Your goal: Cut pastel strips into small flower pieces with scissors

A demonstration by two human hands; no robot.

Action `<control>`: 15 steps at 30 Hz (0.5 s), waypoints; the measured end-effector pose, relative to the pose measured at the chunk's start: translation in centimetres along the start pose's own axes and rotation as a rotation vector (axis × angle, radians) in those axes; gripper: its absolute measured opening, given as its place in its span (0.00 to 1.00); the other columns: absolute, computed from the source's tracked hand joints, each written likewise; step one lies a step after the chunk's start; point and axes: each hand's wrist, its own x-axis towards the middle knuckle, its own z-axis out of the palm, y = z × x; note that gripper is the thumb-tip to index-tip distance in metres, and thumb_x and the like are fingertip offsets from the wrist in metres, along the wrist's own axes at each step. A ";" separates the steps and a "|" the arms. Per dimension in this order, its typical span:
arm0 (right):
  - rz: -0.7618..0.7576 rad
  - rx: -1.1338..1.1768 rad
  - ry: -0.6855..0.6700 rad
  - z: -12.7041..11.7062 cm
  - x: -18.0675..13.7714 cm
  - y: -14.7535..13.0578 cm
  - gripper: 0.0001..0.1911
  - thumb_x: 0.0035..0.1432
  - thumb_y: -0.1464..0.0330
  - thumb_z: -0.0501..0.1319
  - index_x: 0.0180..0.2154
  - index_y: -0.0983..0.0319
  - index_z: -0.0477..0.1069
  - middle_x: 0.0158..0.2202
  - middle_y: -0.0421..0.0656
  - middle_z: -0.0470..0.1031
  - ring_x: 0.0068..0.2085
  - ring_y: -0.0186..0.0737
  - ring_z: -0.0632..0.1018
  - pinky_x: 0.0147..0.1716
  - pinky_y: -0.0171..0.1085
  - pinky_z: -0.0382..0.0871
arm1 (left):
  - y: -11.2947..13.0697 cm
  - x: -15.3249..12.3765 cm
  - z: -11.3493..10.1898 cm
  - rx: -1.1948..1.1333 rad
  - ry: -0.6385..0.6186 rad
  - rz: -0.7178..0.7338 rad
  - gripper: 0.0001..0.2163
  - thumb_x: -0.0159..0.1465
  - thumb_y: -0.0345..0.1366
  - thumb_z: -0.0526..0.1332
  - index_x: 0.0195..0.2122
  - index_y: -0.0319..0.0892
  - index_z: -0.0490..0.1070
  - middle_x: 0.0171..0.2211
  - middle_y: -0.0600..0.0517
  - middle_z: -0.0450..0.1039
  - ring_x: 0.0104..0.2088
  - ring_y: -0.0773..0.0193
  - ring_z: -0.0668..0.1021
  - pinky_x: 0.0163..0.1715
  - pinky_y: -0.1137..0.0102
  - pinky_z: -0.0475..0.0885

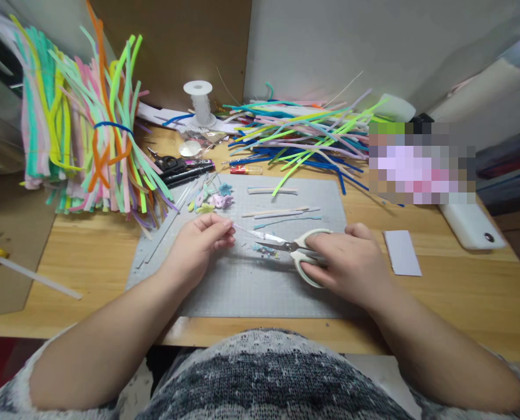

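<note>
My right hand [351,262] grips white-handled scissors [297,248] over a grey cutting mat [242,286], blades pointing left and slightly apart. My left hand [201,239] pinches one end of a thin pale pipe-cleaner piece [241,229] that reaches toward the blades. Tiny blue trimmings [264,251] lie on the mat under the blades. Small finished pastel flower shapes [214,198] rest at the mat's far left.
A big bundle of coloured pipe cleaners [89,128] stands at the left and a loose pile [299,134] lies at the back. A white spool [199,99], black pliers and markers [181,166], a grey card [402,252] and a white device [472,224] sit around the mat.
</note>
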 end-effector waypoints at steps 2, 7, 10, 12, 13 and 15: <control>0.001 -0.007 -0.011 0.0 0.0 -0.1 0.11 0.59 0.60 0.56 0.32 0.61 0.68 0.26 0.39 0.76 0.26 0.35 0.72 0.34 0.39 0.49 | 0.0 0.0 0.0 -0.042 -0.020 -0.034 0.10 0.50 0.38 0.69 0.24 0.38 0.70 0.24 0.54 0.71 0.24 0.71 0.73 0.28 0.74 0.69; 0.004 -0.023 -0.001 -0.1 0.2 -0.1 0.11 0.60 0.61 0.56 0.31 0.61 0.68 0.25 0.39 0.75 0.26 0.35 0.72 0.34 0.39 0.49 | 0.0 -0.1 0.0 -0.131 -0.081 -0.129 0.09 0.50 0.36 0.69 0.24 0.37 0.70 0.24 0.53 0.71 0.24 0.72 0.73 0.27 0.75 0.70; -0.005 -0.028 0.008 -0.1 0.2 -0.1 0.11 0.61 0.61 0.55 0.31 0.61 0.68 0.25 0.39 0.75 0.26 0.35 0.72 0.33 0.39 0.49 | 0.0 -0.2 0.1 -0.168 -0.101 -0.155 0.09 0.50 0.35 0.69 0.25 0.37 0.71 0.24 0.53 0.71 0.24 0.72 0.73 0.27 0.76 0.70; -0.004 -0.032 0.012 -0.2 0.1 -0.1 0.11 0.61 0.61 0.55 0.31 0.61 0.68 0.25 0.39 0.75 0.26 0.35 0.72 0.33 0.39 0.49 | 0.1 -0.3 0.1 -0.177 -0.093 -0.160 0.08 0.49 0.34 0.69 0.25 0.37 0.71 0.24 0.53 0.71 0.24 0.72 0.72 0.26 0.76 0.69; 0.000 -0.035 0.014 -0.2 0.1 -0.1 0.11 0.61 0.61 0.55 0.31 0.61 0.68 0.25 0.39 0.75 0.26 0.35 0.72 0.34 0.39 0.50 | 0.2 -0.3 0.1 -0.179 -0.087 -0.161 0.08 0.49 0.34 0.69 0.25 0.37 0.71 0.24 0.53 0.71 0.23 0.72 0.72 0.26 0.76 0.69; 0.010 -0.037 0.018 -0.2 0.1 -0.1 0.11 0.60 0.61 0.56 0.32 0.61 0.68 0.25 0.39 0.75 0.26 0.36 0.72 0.34 0.39 0.50 | 0.2 -0.3 0.1 -0.181 -0.080 -0.159 0.08 0.49 0.34 0.69 0.25 0.37 0.72 0.24 0.53 0.71 0.23 0.72 0.72 0.25 0.76 0.69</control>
